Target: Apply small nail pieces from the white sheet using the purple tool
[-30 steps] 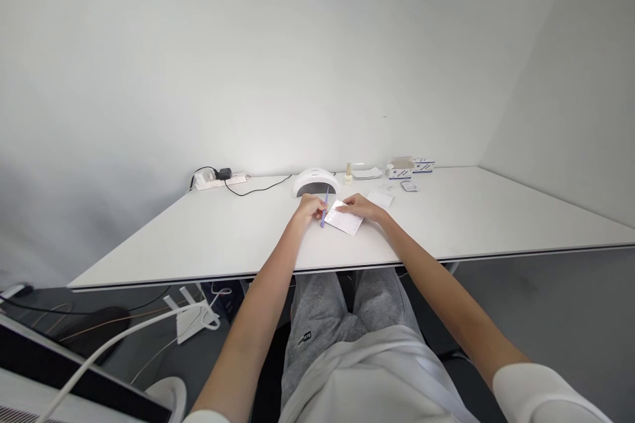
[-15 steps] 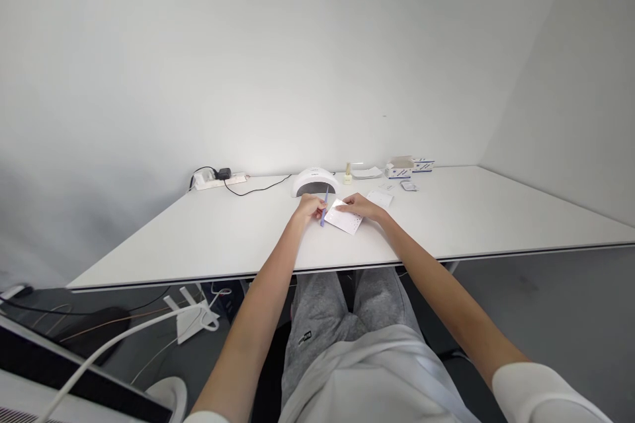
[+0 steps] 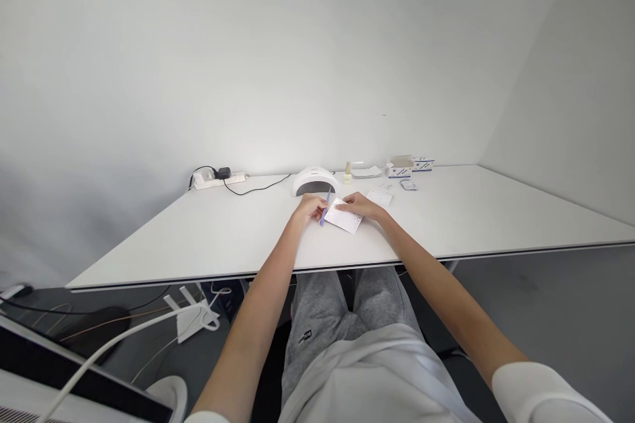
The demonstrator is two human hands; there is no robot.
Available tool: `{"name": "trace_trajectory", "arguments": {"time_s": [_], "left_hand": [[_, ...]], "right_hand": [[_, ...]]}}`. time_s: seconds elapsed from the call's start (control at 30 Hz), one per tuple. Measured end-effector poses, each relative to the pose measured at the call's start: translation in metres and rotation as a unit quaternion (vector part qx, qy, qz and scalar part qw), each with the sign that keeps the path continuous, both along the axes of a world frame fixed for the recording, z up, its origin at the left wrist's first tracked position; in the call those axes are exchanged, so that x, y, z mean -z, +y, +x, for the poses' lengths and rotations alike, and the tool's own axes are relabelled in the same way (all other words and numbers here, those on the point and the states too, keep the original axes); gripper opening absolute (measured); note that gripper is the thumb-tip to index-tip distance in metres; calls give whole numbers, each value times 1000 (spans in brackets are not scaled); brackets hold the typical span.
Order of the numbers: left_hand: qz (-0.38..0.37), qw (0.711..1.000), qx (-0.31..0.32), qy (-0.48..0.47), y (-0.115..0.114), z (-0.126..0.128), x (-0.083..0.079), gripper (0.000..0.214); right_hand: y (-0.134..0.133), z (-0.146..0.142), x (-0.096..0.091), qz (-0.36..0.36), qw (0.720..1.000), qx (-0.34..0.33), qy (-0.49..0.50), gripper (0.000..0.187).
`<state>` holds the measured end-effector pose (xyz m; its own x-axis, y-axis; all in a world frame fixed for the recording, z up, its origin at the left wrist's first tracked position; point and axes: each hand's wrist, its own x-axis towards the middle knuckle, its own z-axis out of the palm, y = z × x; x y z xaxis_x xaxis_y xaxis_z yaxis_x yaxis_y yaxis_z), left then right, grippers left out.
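Observation:
My left hand [image 3: 312,207] is closed around a slim blue-purple pointed tool [image 3: 325,213], its thin tip pointing up and away from me. My right hand [image 3: 360,205] pinches a white sheet with small dark and shiny dots [image 3: 347,219], thumb on top. The sheet is tilted, and its left corner lies close beside the tool; whether they touch I cannot tell. Behind my right hand a second white sheet [image 3: 381,197] rests on the table. Just beyond my left hand stands a white dome-shaped nail lamp [image 3: 315,178] with a dark opening.
On the white table [image 3: 223,231], a small pale bottle with a gold cap [image 3: 348,175] stands right of the lamp. Further right are a white tray-like item [image 3: 367,172], an opened box [image 3: 399,168] and a small packet [image 3: 409,185]. A power strip [image 3: 218,180] with a black cable lies back left.
The blue-purple tool has tilted slightly, its tip shifting to the right. My right hand and the sheet have hardly moved.

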<state>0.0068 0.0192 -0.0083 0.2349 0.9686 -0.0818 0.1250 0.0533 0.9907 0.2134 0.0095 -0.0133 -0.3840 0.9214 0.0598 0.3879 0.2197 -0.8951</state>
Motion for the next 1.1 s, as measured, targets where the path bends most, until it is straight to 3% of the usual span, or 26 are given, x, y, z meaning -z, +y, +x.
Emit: {"name": "trace_trajectory", "arguments": {"time_s": [0.33, 1.1], "left_hand": [[-12, 1000, -10, -3, -4, -2, -4, 3], [-16, 1000, -18, -14, -1, -2, -2, 8]], "right_hand": [[1, 1, 1, 1, 1000, 25, 6, 44], [-5, -1, -4, 3, 1000, 12, 9, 43]]}}
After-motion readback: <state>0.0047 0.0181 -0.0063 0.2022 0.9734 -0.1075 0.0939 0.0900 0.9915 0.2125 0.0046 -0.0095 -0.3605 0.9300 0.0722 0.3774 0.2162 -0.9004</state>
